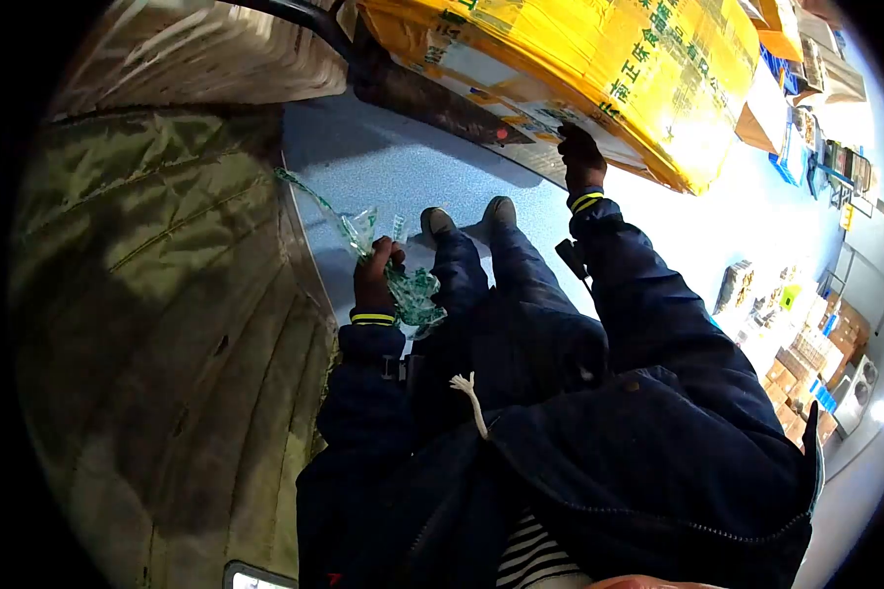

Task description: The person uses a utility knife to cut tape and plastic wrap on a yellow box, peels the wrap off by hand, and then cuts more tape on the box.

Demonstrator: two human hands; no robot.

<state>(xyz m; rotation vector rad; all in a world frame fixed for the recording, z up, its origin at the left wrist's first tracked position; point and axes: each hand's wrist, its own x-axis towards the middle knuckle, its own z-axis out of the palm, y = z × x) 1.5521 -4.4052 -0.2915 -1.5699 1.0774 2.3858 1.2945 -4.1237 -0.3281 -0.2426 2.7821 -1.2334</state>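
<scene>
My left hand (375, 277) is closed around crumpled clear packing tape (417, 297) with green print. One strip of it trails up and left toward the quilted green cover. At the upper right, my right hand (581, 157) touches the side of a large box (648, 69) wrapped in yellow tape with green characters. Its fingers are curled in against the box's lower edge; whatever they pinch there is hidden. The box rests on a dark flat platform (442, 98) with a dark bar at its left end.
A quilted green cover (157, 324) hangs close on my left, below a stack of pale sheets (206, 59). Blue floor (334, 147) lies around my shoes. Shelves (791, 88) and stacked cartons (805, 363) stand farther off on the right.
</scene>
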